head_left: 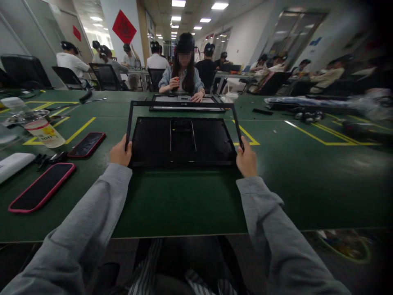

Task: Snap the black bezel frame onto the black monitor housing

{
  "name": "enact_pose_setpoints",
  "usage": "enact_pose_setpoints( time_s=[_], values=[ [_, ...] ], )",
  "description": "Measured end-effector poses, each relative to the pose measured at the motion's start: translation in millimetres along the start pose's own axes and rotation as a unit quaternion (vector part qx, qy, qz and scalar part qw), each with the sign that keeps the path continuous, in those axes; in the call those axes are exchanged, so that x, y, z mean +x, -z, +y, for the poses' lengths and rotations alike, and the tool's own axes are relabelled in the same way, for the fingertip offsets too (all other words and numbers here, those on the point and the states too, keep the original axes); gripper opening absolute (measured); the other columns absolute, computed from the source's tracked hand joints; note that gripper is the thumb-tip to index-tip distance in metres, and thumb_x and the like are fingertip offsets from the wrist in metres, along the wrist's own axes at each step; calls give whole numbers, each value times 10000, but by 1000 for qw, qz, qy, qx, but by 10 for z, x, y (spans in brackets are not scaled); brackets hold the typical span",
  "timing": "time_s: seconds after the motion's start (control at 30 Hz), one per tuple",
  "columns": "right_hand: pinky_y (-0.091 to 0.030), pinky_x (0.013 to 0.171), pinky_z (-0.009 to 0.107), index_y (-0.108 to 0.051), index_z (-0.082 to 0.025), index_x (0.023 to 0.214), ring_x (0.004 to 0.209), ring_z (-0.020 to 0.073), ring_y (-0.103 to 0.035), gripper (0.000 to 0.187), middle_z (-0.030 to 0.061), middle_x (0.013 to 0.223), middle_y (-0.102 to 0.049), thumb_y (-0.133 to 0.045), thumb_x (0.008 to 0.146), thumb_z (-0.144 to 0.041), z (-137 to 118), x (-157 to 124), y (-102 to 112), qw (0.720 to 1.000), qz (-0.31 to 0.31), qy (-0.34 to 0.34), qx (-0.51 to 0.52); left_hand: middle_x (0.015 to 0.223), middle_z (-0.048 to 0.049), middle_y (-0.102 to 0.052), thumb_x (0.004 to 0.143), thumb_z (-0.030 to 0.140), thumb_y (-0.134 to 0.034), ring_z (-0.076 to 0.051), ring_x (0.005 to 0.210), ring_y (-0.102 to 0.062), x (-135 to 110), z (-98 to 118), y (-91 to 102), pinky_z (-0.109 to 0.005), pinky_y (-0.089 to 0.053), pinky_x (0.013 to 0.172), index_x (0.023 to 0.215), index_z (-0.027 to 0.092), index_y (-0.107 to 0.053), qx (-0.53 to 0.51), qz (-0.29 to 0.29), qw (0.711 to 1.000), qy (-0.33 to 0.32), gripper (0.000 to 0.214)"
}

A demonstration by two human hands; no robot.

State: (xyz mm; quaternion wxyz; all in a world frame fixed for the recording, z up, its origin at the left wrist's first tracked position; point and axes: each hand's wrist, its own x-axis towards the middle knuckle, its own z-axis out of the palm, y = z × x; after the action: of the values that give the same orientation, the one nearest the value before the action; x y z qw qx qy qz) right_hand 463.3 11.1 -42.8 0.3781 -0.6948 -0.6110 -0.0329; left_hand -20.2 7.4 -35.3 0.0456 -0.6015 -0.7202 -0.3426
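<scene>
A thin black rectangular frame [184,104] is tilted up over a black monitor back panel [182,141] that lies flat on the green table [294,184]. My left hand [120,151] is closed on the frame's left side bar near its lower end. My right hand [246,158] is closed on the frame's right side bar. The far bar of the frame is raised above the panel. Both arms wear grey sleeves.
Two phones in pink cases [41,187] [86,144], a white box [14,164], a printed cup [44,132] and small tools lie at left. Opposite, a person [183,69] works on another monitor [186,102]. Yellow tape lines [322,139] mark the table. More seated people fill the background.
</scene>
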Motion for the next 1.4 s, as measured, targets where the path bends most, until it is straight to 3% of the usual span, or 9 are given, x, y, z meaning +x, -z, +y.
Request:
enact_pose_setpoints(
  time_s=[0.47, 1.17, 1.4],
  values=[
    [-460, 958, 482, -430, -149, 1468, 1157, 322, -593, 563, 154, 1313, -612, -403, 917, -261, 175, 17, -141, 997, -78, -25, -14, 1137, -157, -688, 911, 442, -401, -303, 1026, -641, 22, -145, -161, -430, -459, 918, 1401, 200, -495, 46, -93, 994, 38, 554],
    [-441, 1003, 496, -475, -123, 1425, 1169, 314, -592, 539, 172, 1333, -597, -429, 906, -258, 195, 30, -158, 998, -66, -3, 6, 1278, -122, -637, 911, 395, -427, -267, 1120, -621, 35, -158, -177, -382, -446, 991, 1409, 169, -477, 23, -93, 994, 43, 549],
    [-427, 1025, 486, -498, -103, 1391, 1188, 293, -578, 521, 181, 1339, -587, -425, 889, -219, 232, 47, -198, 999, -50, 16, 15, 1235, -99, -664, 907, 404, -437, -246, 1110, -625, 41, -180, -195, -365, -455, 984, 1392, 197, -506, 5, -91, 995, 50, 531]
  ],
)
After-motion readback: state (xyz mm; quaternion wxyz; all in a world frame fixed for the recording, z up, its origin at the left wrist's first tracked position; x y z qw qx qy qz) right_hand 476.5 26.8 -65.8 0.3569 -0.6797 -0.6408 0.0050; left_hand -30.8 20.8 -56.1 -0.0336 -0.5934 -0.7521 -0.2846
